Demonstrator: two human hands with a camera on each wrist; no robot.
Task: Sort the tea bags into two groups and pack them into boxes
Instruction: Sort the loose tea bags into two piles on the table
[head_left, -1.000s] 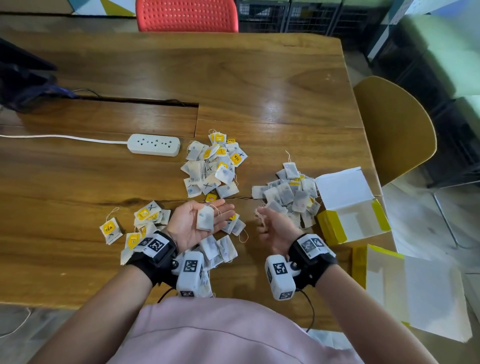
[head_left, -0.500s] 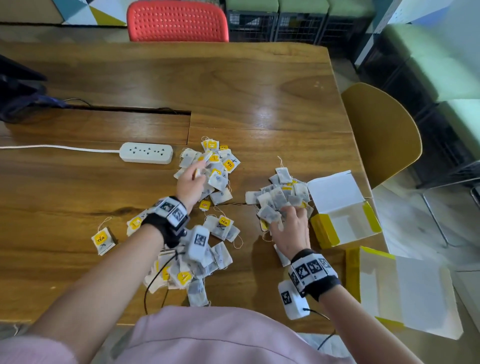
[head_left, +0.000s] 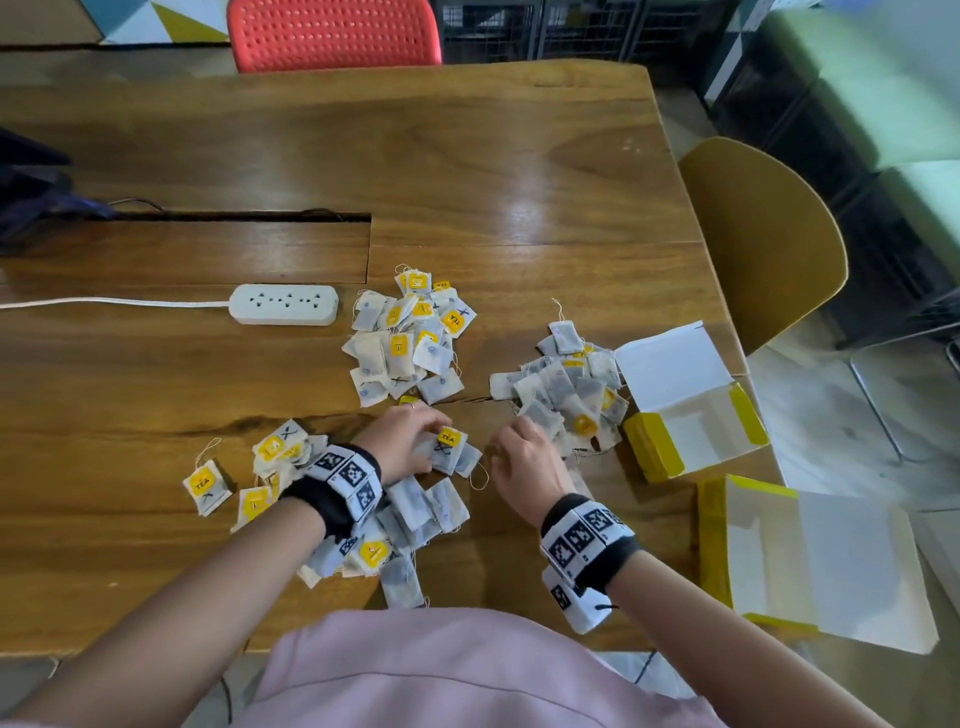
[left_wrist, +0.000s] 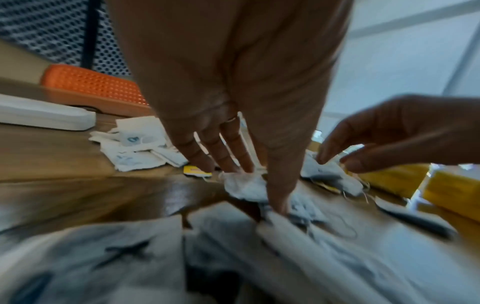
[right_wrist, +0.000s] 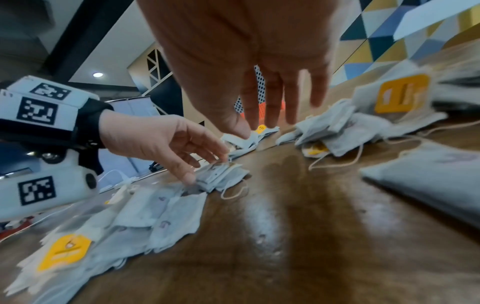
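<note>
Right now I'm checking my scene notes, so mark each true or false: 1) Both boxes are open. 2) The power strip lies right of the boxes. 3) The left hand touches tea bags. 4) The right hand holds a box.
1) True: the near box and far box are open.
2) False: the power strip lies left of them.
3) True: the left hand rests on tea bags.
4) False: the right hand holds no box.

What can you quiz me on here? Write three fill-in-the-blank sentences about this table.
The far box and the near box both lie to the person's ___.
The left hand rests on a tea bag stack topped by a ___ tag.
The power strip has a cable running toward the picture's ___ edge.
Missing: right; yellow; left.
</note>
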